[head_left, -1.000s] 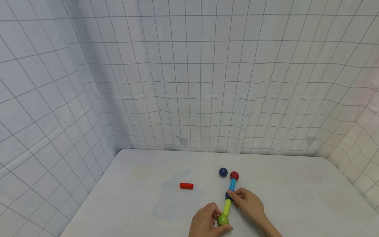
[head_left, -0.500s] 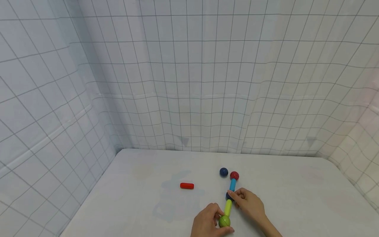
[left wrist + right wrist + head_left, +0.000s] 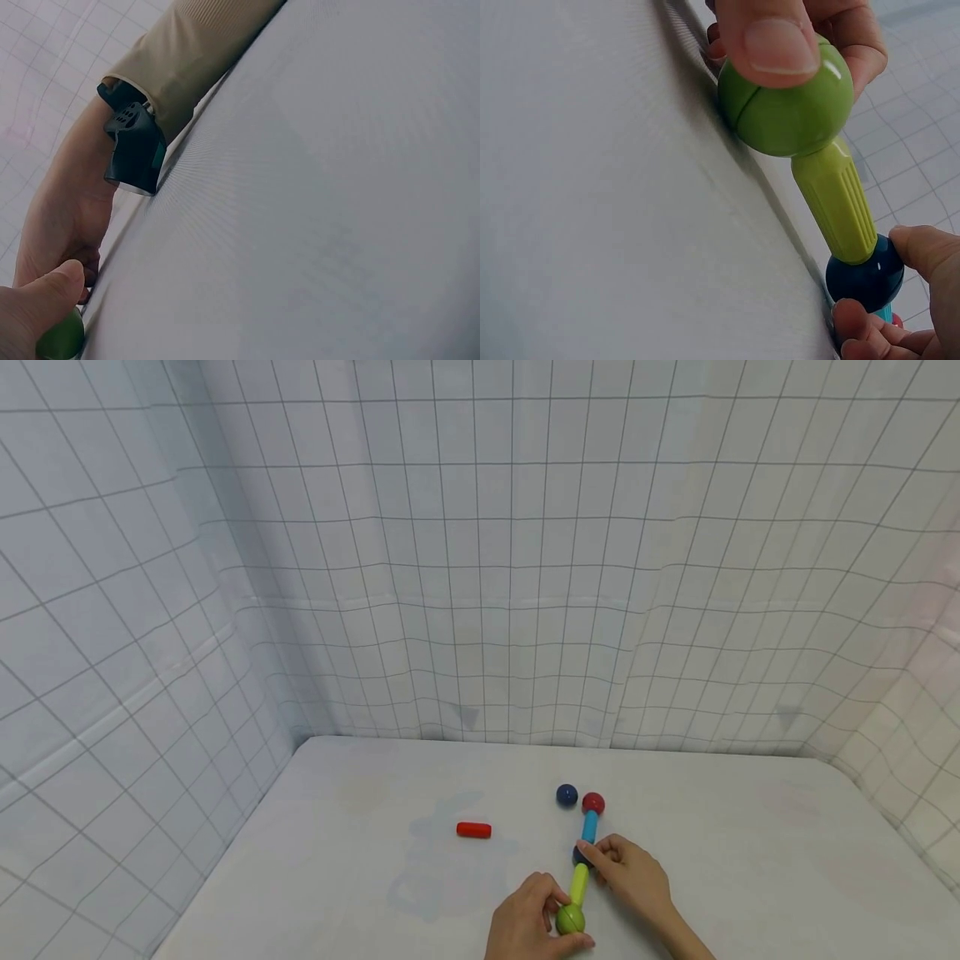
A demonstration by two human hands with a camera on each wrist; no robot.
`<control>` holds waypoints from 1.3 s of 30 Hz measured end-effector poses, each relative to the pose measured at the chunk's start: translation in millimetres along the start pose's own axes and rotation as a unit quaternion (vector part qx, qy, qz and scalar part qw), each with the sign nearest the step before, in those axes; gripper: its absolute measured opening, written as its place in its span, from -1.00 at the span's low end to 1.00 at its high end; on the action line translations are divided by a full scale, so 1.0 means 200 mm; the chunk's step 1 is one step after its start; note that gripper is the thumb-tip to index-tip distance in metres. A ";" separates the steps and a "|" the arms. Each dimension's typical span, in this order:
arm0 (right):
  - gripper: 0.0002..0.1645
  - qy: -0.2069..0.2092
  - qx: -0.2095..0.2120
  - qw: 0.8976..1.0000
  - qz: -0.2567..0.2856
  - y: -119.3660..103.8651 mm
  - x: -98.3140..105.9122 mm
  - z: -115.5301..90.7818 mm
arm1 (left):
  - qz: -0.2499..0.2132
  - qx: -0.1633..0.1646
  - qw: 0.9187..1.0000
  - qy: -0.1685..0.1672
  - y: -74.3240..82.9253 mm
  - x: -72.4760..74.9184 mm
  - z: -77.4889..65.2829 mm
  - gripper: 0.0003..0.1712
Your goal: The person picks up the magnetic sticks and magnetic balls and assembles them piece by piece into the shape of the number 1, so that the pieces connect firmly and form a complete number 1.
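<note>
Soft, diffuse light is spread over the bench [image 3: 360, 860], tinted cooler at left and warmer at right in the head view; a faint shadow is cast beside the right forearm [image 3: 678, 931]. The wrist views are rendered dimmer and greyer, with glints caught on the green ball [image 3: 791, 116] and dark blue ball [image 3: 865, 281].

The right hand [image 3: 632, 875] partly hides its navy ball [image 3: 861, 283]; the head view crops the left hand [image 3: 523, 920].
</note>
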State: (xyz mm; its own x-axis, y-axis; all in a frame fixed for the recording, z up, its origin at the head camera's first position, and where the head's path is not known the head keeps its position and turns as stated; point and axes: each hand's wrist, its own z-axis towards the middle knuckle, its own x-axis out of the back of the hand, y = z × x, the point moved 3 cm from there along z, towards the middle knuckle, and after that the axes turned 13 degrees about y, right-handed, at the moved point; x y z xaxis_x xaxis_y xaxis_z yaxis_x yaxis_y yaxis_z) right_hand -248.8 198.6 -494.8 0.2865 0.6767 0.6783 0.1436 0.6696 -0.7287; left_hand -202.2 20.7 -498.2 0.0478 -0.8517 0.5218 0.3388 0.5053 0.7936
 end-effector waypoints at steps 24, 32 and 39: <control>-0.46 0.002 0.009 1.000 0.010 -0.01 0.01 0.00 | 0.003 0.013 1.000 -0.002 0.00 -0.01 0.01 -0.53; -0.47 0.004 0.009 1.000 0.014 -0.01 0.02 -0.01 | 0.009 0.007 1.000 0.000 0.00 -0.03 0.02 -0.50; -0.49 0.009 0.013 1.000 0.011 -0.01 0.01 0.00 | 0.018 0.003 1.000 0.001 0.01 -0.03 0.01 -0.50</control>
State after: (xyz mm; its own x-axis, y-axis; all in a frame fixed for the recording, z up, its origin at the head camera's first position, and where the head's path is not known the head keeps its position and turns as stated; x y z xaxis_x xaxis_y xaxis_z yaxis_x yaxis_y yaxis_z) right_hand -247.8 198.6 -491.4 0.3055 0.6856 0.6608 0.1118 0.6633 -0.7399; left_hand -204.7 26.4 -499.0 0.0605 -0.8336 0.5490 0.3308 0.5357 0.7769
